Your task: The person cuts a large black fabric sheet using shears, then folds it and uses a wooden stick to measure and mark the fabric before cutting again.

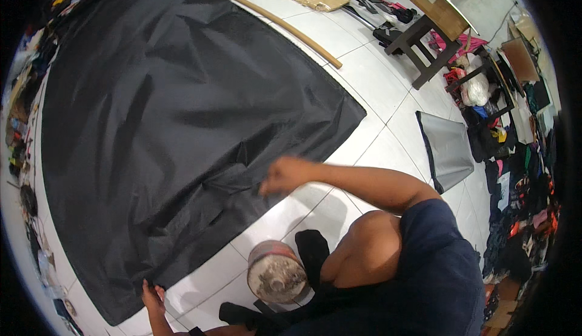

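Partly hidden at the lower right, the person's own knee and dark blue shorts [436, 269] fill the corner and cover whatever floor lies beneath them. Clutter along both rims bends and blurs with the lens, so the piles of coloured scraps there cannot be told apart.

Across the white tiled floor [376, 87] lies a large sheet of black fabric [170, 112], spread nearly flat, with creases gathering toward its near edge.

At that edge the right hand [284, 175] is closed into a loose fist and seems to pinch a fold of the cloth, though motion blur hides the fingertips. Down at the bottom edge, the left hand [153, 296] presses its spread fingers onto the fabric's near corner; its forearm is cut off by the frame.

Just beside the knee stands a round, rust-stained tin [276, 272], with a dark cloth strip [312, 254] touching it. A long wooden stick [273, 21] lies beyond the fabric's far edge, a grey cut piece [448, 148] lies well apart to the right, and a dark wooden stool [424, 48] stands farther back.
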Motion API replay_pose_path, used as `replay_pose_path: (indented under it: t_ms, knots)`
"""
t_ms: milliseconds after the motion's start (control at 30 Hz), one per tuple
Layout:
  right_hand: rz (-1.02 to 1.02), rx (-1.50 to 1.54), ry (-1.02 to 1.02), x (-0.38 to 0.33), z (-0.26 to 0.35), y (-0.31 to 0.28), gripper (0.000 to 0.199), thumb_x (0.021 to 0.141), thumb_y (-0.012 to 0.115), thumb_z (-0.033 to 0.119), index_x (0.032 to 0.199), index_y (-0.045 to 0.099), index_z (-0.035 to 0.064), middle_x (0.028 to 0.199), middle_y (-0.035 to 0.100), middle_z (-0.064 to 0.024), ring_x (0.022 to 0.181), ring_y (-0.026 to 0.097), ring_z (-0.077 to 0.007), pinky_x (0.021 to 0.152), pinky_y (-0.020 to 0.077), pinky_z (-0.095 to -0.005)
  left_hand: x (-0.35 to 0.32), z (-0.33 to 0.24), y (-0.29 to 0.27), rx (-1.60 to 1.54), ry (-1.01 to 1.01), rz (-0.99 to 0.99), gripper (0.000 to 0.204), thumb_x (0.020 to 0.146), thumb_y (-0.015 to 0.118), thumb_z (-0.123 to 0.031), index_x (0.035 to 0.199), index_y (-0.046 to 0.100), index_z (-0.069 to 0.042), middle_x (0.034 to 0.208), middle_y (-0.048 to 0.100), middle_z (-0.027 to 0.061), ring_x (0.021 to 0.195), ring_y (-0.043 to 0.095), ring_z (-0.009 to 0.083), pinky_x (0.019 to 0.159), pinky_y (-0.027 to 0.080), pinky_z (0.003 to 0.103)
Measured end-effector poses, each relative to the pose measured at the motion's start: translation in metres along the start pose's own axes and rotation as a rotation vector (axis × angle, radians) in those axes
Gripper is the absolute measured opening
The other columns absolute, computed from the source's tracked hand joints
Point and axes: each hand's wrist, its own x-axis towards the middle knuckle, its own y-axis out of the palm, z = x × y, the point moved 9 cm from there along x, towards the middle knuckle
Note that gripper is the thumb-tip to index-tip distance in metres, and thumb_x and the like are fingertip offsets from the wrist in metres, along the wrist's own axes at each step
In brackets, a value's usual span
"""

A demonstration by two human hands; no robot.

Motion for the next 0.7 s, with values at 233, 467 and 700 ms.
replay_pose_path:
  t_ms: [233, 467, 700]
  knots:
    - [-0.674, 0.305, 0.909, -0.062, -0.294, -0.098, 0.069, 0.09, 0.05, 0.065, 0.096, 0.073, 0.0, 0.101, 0.07, -0.0225, 0.101, 0.069, -0.033, 0.084, 0.0533, -0.0455, 0.026, 0.017, -0.01, -0.061, 0.057, -0.149, 0.03, 0.096, 0.06, -0.036, 0.084, 0.056, -0.009, 0.067, 0.059, 0.0034, 0.051, 0.054, 0.0124, 0.042, 0.042, 0.021]
    - [-1.269, 0.626, 0.574, -0.023, -0.356, -0.118, 0.033, 0.089, 0.065, 0.03, 0.102, 0.044, 0.0084, 0.097, 0.058, -0.0124, 0.089, 0.059, -0.0255, 0.074, 0.051, -0.0415, 0.095, 0.005, -0.069, 0.046, 0.207, -0.243, 0.02, 0.094, 0.062, -0.021, 0.094, 0.054, -0.002, 0.088, 0.06, 0.007, 0.073, 0.06, 0.0165, 0.056, 0.049, 0.024]
    - [-1.34, 1.025, 0.575, -0.059, -0.359, -0.09, 0.081, 0.079, 0.08, 0.024, 0.138, 0.027, 0.0101, 0.13, 0.047, -0.0226, 0.118, 0.051, -0.0332, 0.098, 0.045, -0.0459, -0.018, -0.048, 0.02, 1.196, 0.699, -0.888, 0.073, 0.089, 0.07, -0.035, 0.139, 0.036, 0.005, 0.135, 0.045, 0.0263, 0.123, 0.048, 0.0443, 0.1, 0.043, 0.05]
